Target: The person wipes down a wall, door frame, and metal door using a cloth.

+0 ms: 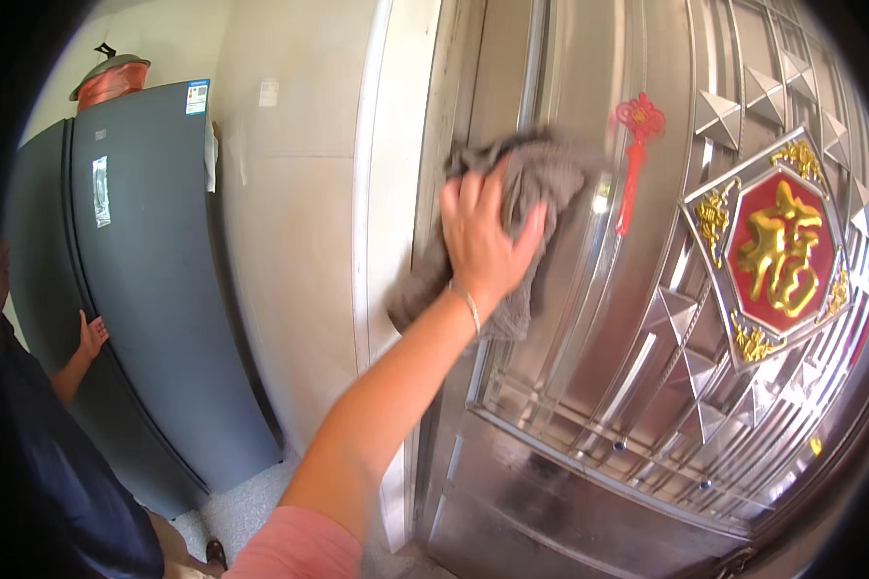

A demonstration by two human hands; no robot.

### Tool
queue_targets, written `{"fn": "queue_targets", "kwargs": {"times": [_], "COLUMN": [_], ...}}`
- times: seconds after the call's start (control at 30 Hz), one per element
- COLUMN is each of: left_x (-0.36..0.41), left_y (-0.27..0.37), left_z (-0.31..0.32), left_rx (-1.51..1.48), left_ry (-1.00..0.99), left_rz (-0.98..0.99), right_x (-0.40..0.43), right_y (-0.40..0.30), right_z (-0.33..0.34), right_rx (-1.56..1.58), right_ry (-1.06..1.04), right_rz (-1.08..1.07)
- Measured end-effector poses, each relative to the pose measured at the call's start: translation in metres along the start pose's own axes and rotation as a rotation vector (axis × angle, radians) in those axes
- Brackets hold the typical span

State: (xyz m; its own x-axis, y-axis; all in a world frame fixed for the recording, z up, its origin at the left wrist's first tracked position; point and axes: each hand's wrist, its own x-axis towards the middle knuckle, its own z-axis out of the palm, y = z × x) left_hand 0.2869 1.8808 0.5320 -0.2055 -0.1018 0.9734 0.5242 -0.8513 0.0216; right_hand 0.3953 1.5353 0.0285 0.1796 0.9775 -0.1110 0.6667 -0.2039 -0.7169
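My left hand (484,228) presses a grey-brown cloth (550,174) against a shiny metal door (586,311). The fingers are spread over the bunched cloth, and its lower folds hang down beside my wrist. Part of the cloth is blurred. It lies near the door's left edge, by the frame. Just right of the cloth, a red knot ornament (639,119) with a tassel is on the door panel. Farther right sits a red diamond-shaped plaque (782,250) with a raised gold character. My right hand is out of view.
A white door jamb (376,217) and tiled wall (297,203) stand left of the door. Beyond is a grey refrigerator (159,253) with a lidded red pot (112,81) on top. Another person in a dark shirt (65,463) stands at left, a hand (93,334) by the refrigerator.
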Motion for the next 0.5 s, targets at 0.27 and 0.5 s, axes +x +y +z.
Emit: {"fn": "queue_targets", "kwargs": {"times": [0.27,0.5], "left_x": [-0.149,-0.279], "left_y": [-0.006,-0.025], "left_z": [-0.039,-0.092], "left_rx": [0.086,0.119], "left_ry": [-0.207,-0.499], "left_rz": [-0.099,-0.120], "right_x": [0.002,-0.012], "right_y": [0.014,0.019], "right_z": [-0.008,0.007], "right_rx": [-0.057,0.035], "right_ry": [-0.019,0.143], "right_rz": [0.012,-0.142]}}
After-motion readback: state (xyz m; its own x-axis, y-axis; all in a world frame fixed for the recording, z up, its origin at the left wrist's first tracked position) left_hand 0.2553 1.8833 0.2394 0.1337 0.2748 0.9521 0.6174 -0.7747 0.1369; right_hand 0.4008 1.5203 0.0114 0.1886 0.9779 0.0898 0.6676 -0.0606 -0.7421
